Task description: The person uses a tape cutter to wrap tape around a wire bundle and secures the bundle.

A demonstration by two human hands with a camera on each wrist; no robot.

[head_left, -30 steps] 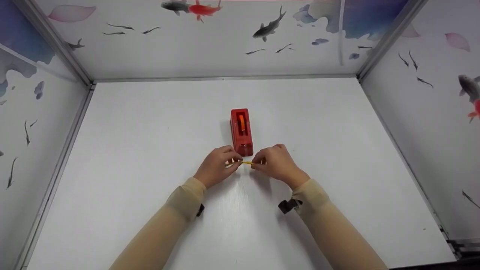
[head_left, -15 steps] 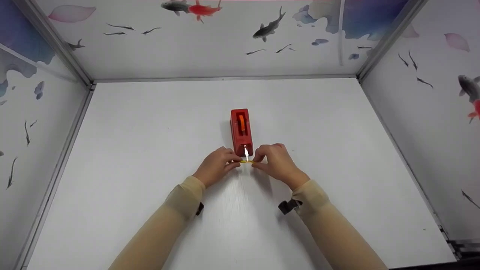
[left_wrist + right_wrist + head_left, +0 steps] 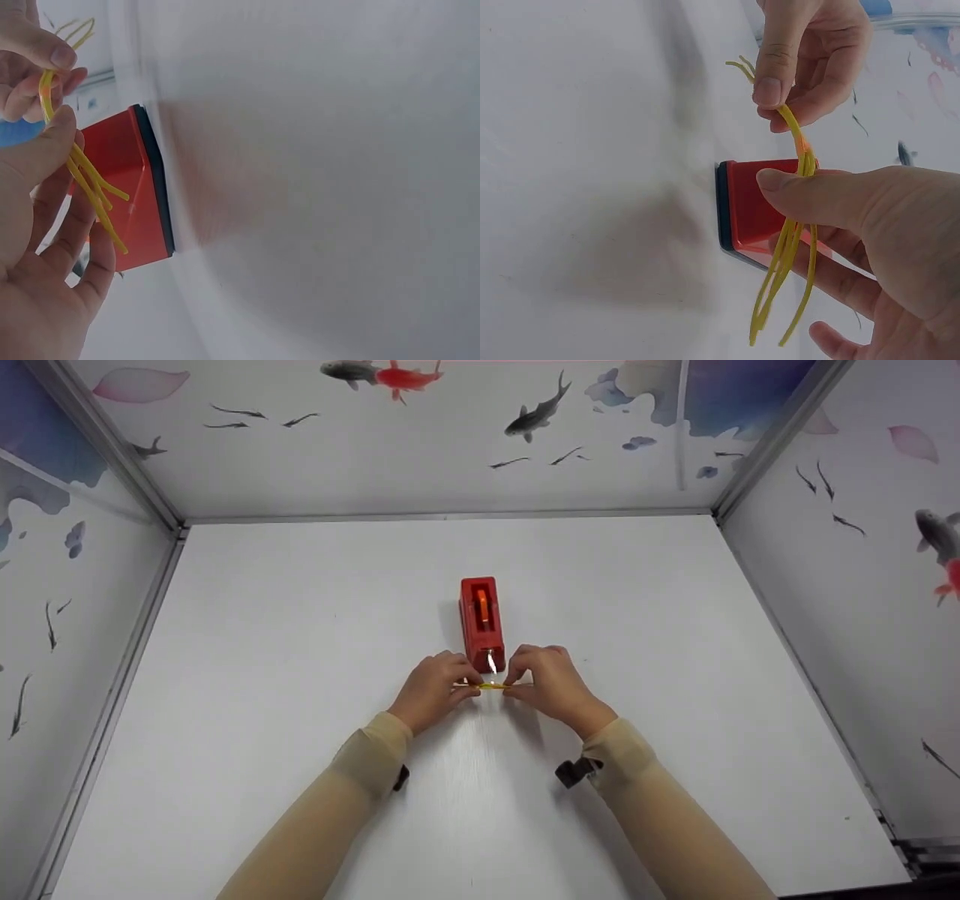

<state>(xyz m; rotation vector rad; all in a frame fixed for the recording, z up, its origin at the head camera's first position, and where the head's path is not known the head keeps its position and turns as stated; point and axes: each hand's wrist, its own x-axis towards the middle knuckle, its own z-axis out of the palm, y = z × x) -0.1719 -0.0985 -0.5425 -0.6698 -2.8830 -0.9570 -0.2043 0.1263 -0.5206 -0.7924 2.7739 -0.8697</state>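
A bundle of thin yellow cords (image 3: 491, 686) stretches between both hands just in front of a red tape dispenser (image 3: 484, 634). My left hand (image 3: 436, 687) pinches one end between thumb and fingers; my right hand (image 3: 553, 684) pinches the other. Loose cord ends stick out past the right thumb (image 3: 780, 184) in the right wrist view, and others poke out below the left thumb in the left wrist view. Between the hands, the cords (image 3: 804, 146) show an orange tint. A shiny strip of clear tape (image 3: 492, 662) runs from the dispenser's front towards the bundle; its contact is too small to tell.
An orange tape core (image 3: 483, 606) sits in the dispenser, which has a dark base (image 3: 155, 180). The white tabletop (image 3: 300, 600) is bounded at the back and sides by printed panels (image 3: 420, 457) in metal frames.
The tape strip at the dispenser's front, faint at first, has become bright and plainly visible. Both hands stay almost in place, with the yellow cords still pinched and now nearly level.
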